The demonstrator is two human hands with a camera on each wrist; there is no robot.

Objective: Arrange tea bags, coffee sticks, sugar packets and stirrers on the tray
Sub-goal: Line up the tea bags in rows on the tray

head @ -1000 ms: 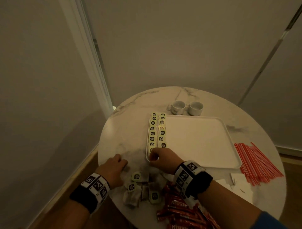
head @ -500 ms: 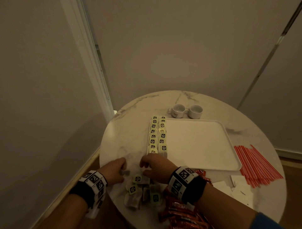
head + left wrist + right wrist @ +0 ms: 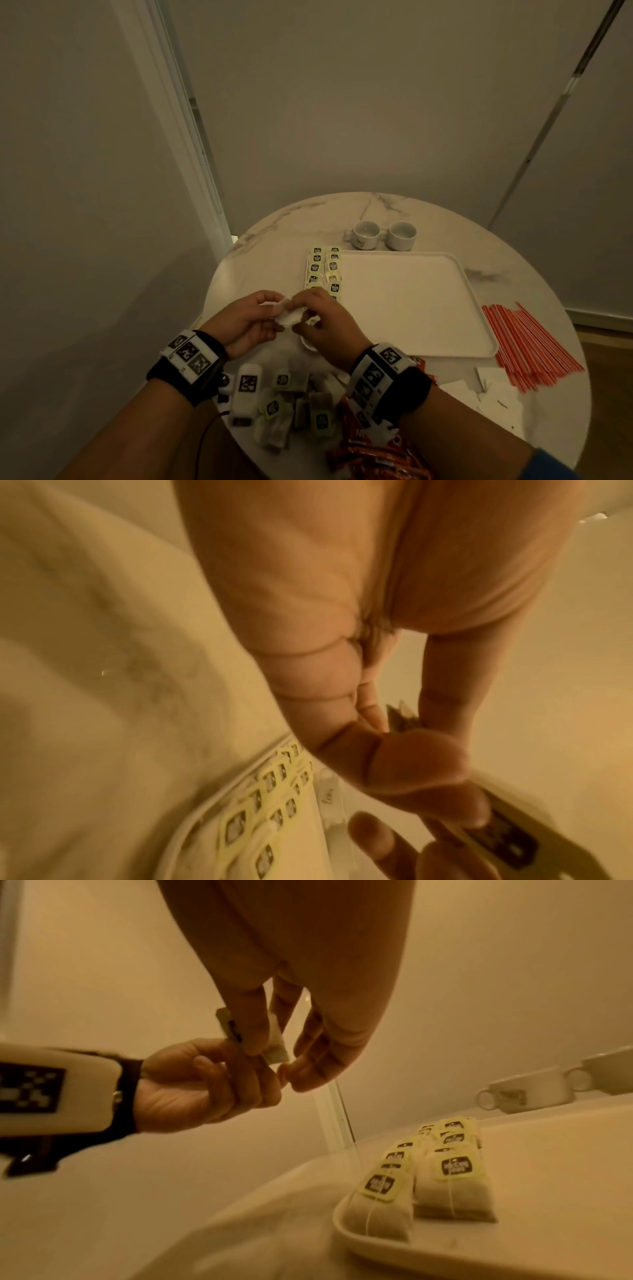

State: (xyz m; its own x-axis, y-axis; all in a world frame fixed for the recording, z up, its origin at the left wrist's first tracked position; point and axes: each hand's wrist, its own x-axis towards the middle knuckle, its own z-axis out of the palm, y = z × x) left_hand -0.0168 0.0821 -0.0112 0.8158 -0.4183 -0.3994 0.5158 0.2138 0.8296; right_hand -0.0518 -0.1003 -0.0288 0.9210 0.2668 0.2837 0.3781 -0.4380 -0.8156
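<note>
Head view: left hand [image 3: 247, 320] and right hand [image 3: 325, 323] meet above the near-left corner of the tray [image 3: 411, 308], both pinching one tea bag [image 3: 287, 313] held clear of the table [image 3: 267, 240]. Two columns of tea bags [image 3: 324, 270] lie along the tray's left edge. Loose bags [image 3: 291, 404] sit on the table near the wrists, red coffee sticks [image 3: 373, 455] beside them at the near edge. Stirrers [image 3: 527, 339] lie right of the tray, white packets [image 3: 493, 387] in front of them. Two cups [image 3: 383, 234] stand behind the tray.

Left wrist view: left fingers [image 3: 441, 696] curl around the bag [image 3: 402, 715], largely hidden; right fingertips [image 3: 421, 761] close in from below. Tagged rows [image 3: 267, 799] show on the tray [image 3: 178, 837].

Right wrist view: right fingers [image 3: 250, 1020] pinch the bag's paper [image 3: 276, 1039]; the left hand [image 3: 205, 1080] grips its tag [image 3: 226, 1026]. Below, the rows [image 3: 421, 1172] lie on the tray [image 3: 548, 1150], cups [image 3: 534, 1093] beyond.
</note>
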